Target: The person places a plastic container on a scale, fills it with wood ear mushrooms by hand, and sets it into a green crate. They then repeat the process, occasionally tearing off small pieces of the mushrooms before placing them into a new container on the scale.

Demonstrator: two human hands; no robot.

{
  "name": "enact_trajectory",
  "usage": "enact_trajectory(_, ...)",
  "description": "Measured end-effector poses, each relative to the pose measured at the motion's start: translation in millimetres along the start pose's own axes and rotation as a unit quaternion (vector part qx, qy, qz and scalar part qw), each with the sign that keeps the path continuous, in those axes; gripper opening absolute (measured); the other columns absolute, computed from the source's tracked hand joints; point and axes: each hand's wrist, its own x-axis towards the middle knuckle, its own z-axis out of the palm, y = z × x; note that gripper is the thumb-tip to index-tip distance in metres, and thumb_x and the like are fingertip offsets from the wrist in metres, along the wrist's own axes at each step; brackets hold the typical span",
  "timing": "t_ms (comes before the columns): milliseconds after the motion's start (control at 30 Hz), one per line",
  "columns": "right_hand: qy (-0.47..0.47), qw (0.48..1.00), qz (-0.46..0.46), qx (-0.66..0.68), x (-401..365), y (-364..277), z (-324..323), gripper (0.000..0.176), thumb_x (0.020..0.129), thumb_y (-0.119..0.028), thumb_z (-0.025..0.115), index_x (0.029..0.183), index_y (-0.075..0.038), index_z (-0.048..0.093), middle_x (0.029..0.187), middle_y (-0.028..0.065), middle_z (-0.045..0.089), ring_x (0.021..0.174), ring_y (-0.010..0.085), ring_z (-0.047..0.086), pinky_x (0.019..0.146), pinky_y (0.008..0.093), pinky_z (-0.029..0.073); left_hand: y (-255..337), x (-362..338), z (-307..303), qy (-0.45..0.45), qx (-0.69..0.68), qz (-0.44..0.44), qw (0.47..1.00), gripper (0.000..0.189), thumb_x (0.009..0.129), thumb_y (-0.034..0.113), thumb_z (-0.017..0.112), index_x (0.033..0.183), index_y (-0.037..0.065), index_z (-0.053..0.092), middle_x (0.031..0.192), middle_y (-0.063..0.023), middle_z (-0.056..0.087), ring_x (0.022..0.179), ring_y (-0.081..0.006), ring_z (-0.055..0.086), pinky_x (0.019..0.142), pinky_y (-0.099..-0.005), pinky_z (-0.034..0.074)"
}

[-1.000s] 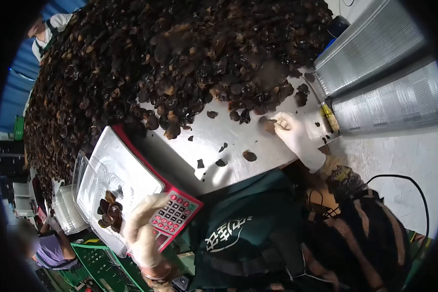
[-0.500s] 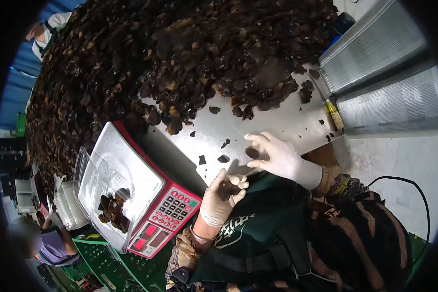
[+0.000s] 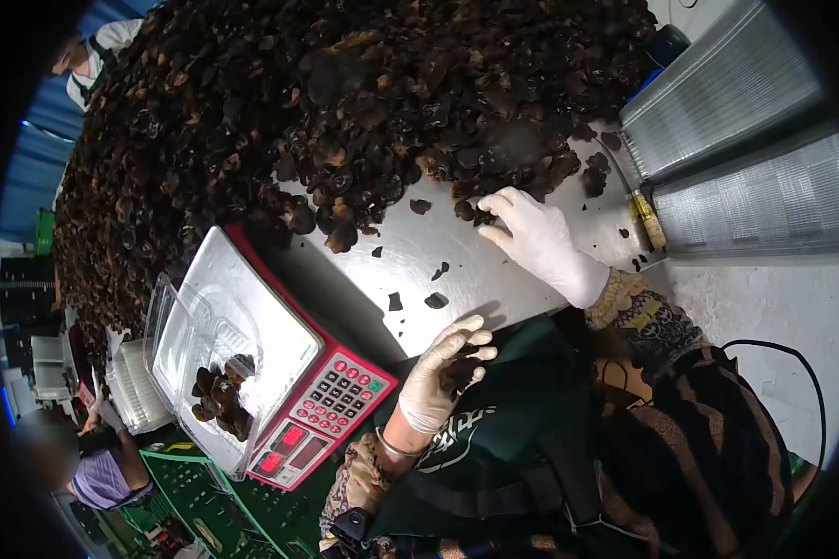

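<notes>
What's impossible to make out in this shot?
Head view:
Scale display: digits too small.
Mushroom pieces in left hand: count hidden by the curled glove.
Right hand: fingertips merge into the mushroom pile, grip unclear.
Table, far end: buried under the pile.

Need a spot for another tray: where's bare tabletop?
Bare tabletop lies between the scale, the edge of the mushroom pile and the right hand, dotted with scraps. A narrow strip runs right of that hand. Beyond, the pile covers it.

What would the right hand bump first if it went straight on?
Probably the loose mushroom pieces at the edge of the big pile; fingertips of the right hand look almost on them.
</notes>
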Motion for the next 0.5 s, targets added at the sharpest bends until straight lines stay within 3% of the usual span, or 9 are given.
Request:
enact_trajectory(100,-0.027,0.995,0.072,0.066,-5.2,4.4,5.0,0.016,0.079,-0.013,0.067,0.095,-0.012,0.063,0.088,0.0016,0.060,0.078,0.0169,0.062,0.060,0.0283,0.049,0.5,-0.7,-0.9,-0.005,-0.025,-0.019,0.999,0.050,0.095,0.029,0.046,0.137,0.003,0.039,0.135,-0.0137,0.047,0.086,-0.0107,0.057,0.063,-0.0159,0.050)
enact_trajectory(133,-0.019,0.983,0.111,0.142,-7.9,3.9,5.8,0.017,0.079,-0.008,0.067,0.095,-0.010,0.062,0.086,0.0016,0.060,0.069,0.0127,0.060,0.057,0.0264,0.047,-0.2,-0.7,-2.5,-0.019,-0.042,-0.019,0.999,0.052,0.095,0.031,0.045,0.138,0.004,0.037,0.136,-0.0144,0.045,0.087,-0.0111,0.057,0.063,-0.0158,0.051)
enact_trajectory(233,0.031,0.950,0.116,0.288,-13.9,-13.1,-20.6,0.014,0.078,-0.009,0.067,0.091,-0.009,0.061,0.079,0.0026,0.060,0.062,0.0149,0.058,0.057,0.0277,0.048,-0.9,4.4,-7.9,-0.058,-0.080,-0.015,0.995,0.058,0.097,0.038,0.042,0.142,0.004,0.030,0.138,-0.0164,0.041,0.090,-0.0122,0.057,0.065,-0.0158,0.053)
enact_trajectory(267,0.060,0.951,0.046,0.300,-21.4,-14.2,-21.9,0.017,0.076,-0.002,0.066,0.092,-0.008,0.062,0.075,0.0017,0.057,0.060,0.0100,0.054,0.056,0.0244,0.045,-1.7,5.8,-8.8,-0.069,-0.086,-0.011,0.994,0.059,0.097,0.039,0.041,0.142,0.004,0.028,0.139,-0.0170,0.040,0.091,-0.0126,0.057,0.066,-0.0161,0.053)
enact_trajectory(333,-0.053,0.971,0.099,0.213,-33.7,-5.6,-14.4,0.016,0.076,0.000,0.066,0.090,-0.006,0.061,0.076,0.0025,0.057,0.063,0.0086,0.054,0.056,0.0235,0.044,-4.6,9.0,-12.5,-0.092,-0.088,-0.010,0.992,0.063,0.097,0.046,0.038,0.143,0.005,0.027,0.140,-0.0174,0.038,0.094,-0.0139,0.056,0.065,-0.0169,0.053)
enact_trajectory(367,-0.106,0.973,0.121,0.166,-33.7,-2.4,-10.2,0.015,0.076,0.001,0.065,0.089,-0.006,0.061,0.076,0.0029,0.056,0.064,0.0079,0.054,0.057,0.0230,0.044,-2.0,10.2,-13.6,-0.089,-0.068,-0.010,0.994,0.062,0.096,0.049,0.038,0.141,0.008,0.031,0.131,-0.0139,0.045,0.096,-0.0149,0.057,0.067,-0.0188,0.052)
enact_trajectory(400,-0.127,0.949,0.163,0.239,-32.9,2.3,-9.4,0.011,0.078,-0.002,0.064,0.088,-0.007,0.062,0.078,0.0028,0.057,0.068,0.0106,0.057,0.059,0.0246,0.046,-1.6,12.3,-13.6,-0.086,-0.053,-0.006,0.995,0.060,0.095,0.051,0.038,0.140,0.011,0.036,0.123,-0.0104,0.052,0.098,-0.0159,0.058,0.069,-0.0207,0.051)
enact_trajectory(433,-0.160,0.935,0.132,0.289,-34.2,-5.9,-14.9,0.010,0.078,-0.004,0.065,0.088,-0.007,0.062,0.078,0.0031,0.057,0.069,0.0113,0.057,0.060,0.0250,0.047,-5.8,8.2,-15.4,-0.075,-0.041,-0.010,0.996,0.060,0.095,0.054,0.038,0.138,0.013,0.041,0.114,-0.0069,0.058,0.100,-0.0169,0.059,0.071,-0.0227,0.050)
enact_trajectory(500,-0.209,0.897,0.061,0.384,-25.0,-25.0,-30.7,0.010,0.079,-0.008,0.066,0.088,-0.006,0.062,0.078,0.0036,0.058,0.071,0.0128,0.059,0.063,0.0257,0.048,-4.2,8.8,-14.9,-0.063,-0.067,-0.021,0.996,0.059,0.094,0.057,0.037,0.134,0.014,0.044,0.115,-0.0069,0.058,0.099,-0.0180,0.060,0.070,-0.0235,0.050)
